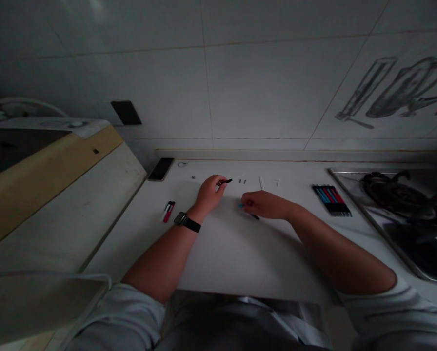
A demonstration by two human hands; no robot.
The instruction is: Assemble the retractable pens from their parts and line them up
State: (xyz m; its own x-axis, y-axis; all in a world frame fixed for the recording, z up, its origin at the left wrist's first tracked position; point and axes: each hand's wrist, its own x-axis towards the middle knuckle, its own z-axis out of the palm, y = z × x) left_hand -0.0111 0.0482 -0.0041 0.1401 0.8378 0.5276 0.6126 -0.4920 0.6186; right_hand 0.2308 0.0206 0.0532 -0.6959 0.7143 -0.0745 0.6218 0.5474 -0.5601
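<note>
Left hand (209, 194) is pinched on one black part (226, 181) over the tabletop (226, 258). Right hand (261, 204) is clamped on one blue-and-black pen (255, 217). Two small black pieces (245, 182) lie beyond the hands; one phone (161, 169) lies far left.

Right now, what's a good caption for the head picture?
Left fingers hold a black piece, right fingers half-cover a blue piece; pens lie near the stove.
</note>
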